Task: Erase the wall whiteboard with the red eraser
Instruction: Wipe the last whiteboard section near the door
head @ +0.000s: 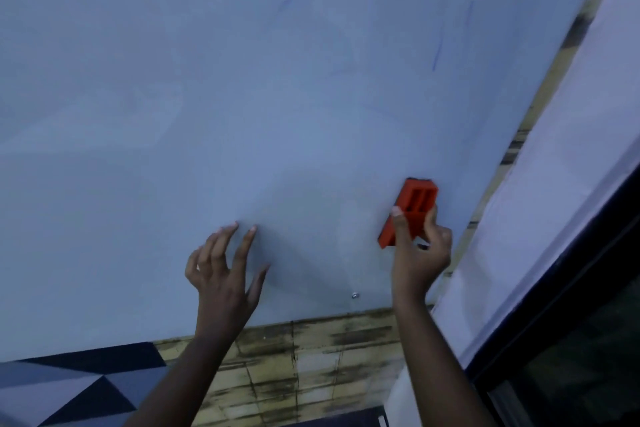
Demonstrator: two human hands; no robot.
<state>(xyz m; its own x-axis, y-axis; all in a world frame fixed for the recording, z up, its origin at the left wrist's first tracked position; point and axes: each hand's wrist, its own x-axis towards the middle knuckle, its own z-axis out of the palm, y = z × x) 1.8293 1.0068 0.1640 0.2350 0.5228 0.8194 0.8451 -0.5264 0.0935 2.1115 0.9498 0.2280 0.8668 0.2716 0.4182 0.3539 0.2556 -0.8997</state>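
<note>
The right hand (420, 246) pinches the red eraser (408, 210) flat on the whiteboard (242, 97), near its bottom right corner. The left hand (225, 270) is spread, fingertips (253, 229) touching the board near its bottom edge.

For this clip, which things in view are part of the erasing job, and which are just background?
Part of the job:
- red eraser, gripped by the right hand
- whiteboard, with faint blue marks on it
- left hand, fingers spread at the board

Background:
- small screw near the board's lower edge
- wood-look wall below
- white blind at right
- patterned carpet
</note>
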